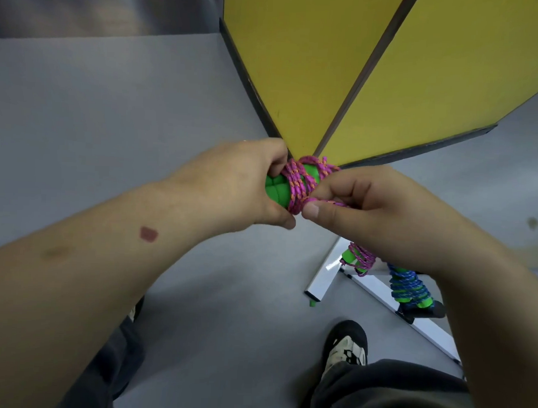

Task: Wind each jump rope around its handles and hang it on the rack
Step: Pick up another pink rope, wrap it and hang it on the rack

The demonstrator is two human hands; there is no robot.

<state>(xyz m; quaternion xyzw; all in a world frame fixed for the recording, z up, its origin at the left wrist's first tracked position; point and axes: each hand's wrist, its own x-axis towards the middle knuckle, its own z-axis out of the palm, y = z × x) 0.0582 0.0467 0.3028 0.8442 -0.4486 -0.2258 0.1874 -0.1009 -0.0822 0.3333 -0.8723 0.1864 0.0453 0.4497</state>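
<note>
No writing was readable. The left hand [247, 184] gripped the green handles [277, 188]; the right hand [363, 205] pinched the pink rope [299, 186] wound around them. Two more wound ropes, one pink [359, 258], one blue [409, 287], hung at the white rack [323, 277], partly hidden by the right forearm.

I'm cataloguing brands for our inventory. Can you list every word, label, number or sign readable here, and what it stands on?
None can be read. The green handles, the pink rope, the yellow panels, the white rack, the blue-roped bundle and the shoe show no legible text.
</note>
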